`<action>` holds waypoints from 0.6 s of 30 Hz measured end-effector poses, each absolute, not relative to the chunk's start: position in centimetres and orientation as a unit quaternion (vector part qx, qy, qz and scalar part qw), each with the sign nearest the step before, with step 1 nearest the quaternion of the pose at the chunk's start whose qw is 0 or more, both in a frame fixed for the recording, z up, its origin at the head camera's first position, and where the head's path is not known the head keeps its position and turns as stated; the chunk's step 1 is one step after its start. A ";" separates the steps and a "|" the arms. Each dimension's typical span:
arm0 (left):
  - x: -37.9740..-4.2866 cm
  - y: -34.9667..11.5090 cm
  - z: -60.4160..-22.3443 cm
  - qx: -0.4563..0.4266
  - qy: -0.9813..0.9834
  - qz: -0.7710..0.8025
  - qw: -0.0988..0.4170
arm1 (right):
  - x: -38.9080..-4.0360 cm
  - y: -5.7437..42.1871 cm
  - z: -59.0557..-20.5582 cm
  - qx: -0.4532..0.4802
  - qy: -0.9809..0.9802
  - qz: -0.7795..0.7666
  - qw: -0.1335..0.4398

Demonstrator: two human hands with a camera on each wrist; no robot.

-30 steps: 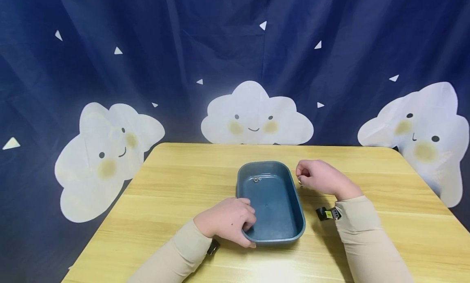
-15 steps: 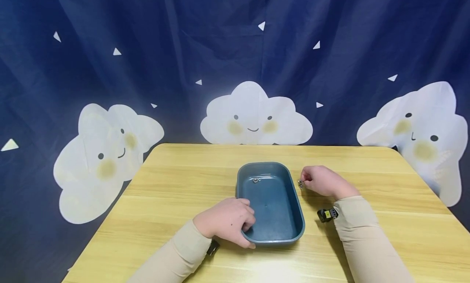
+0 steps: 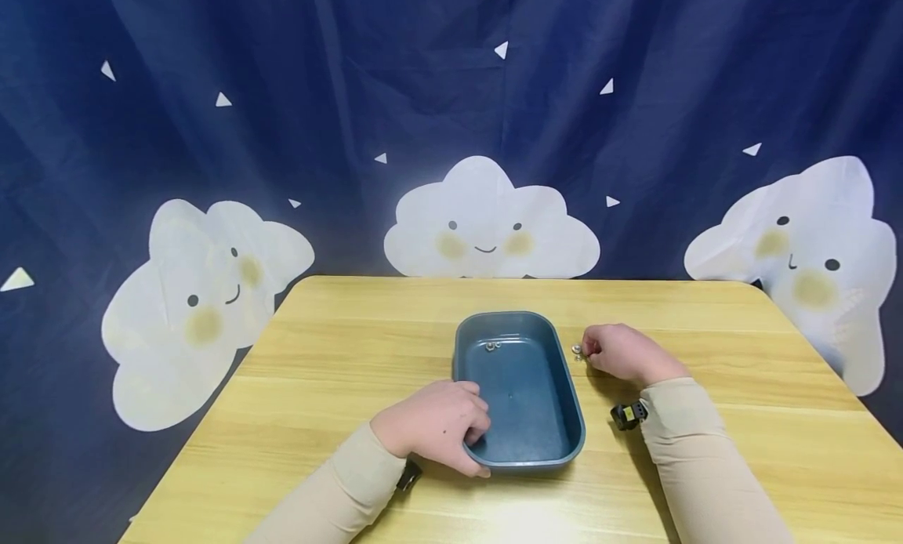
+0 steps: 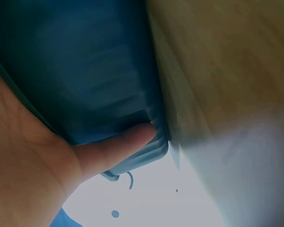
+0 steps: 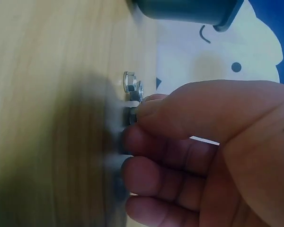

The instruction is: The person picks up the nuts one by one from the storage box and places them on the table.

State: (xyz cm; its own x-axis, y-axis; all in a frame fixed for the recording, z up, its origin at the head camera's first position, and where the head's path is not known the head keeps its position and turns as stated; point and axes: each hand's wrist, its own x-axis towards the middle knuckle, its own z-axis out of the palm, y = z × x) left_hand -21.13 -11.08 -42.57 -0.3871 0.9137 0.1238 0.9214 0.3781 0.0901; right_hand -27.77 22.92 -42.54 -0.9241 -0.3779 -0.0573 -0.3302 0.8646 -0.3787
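A dark teal plastic tray (image 3: pixel 525 403) stands on the wooden table, and my left hand (image 3: pixel 440 422) grips its near left corner. The left thumb lies along the outer wall (image 4: pixel 109 94) in the left wrist view, with the fingers over the rim. Small metal nuts (image 3: pixel 491 346) sit inside the tray near its far left end. Right of the tray, my right hand (image 3: pixel 631 354) is low at the tabletop, thumb and fingertips together. Just past the thumb tip lie silvery flange nuts (image 5: pixel 129 82); another nut (image 5: pixel 133 115) shows at the thumb tip, partly hidden, seemingly pinched.
The light wooden table (image 3: pixel 339 356) has rounded far corners. Behind it hangs a dark blue curtain (image 3: pixel 423 81) printed with smiling clouds. A small black wrist camera (image 3: pixel 626 415) sits under the right cuff.
My right hand has shifted slightly right and back from the tray side, leaving the small nuts beside it more exposed. The left hand and tray have stayed in place.
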 end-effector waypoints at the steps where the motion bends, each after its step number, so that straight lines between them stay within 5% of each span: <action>1: -21.1 -11.1 -42.5 -0.553 -0.830 -0.072 0.027 | -27.8 22.9 -42.6 -0.183 0.964 -0.180 0.065; 18: -21.1 -11.1 -42.6 -0.548 -0.833 -0.072 0.027 | -27.6 22.5 -42.3 -0.165 0.973 -0.151 0.049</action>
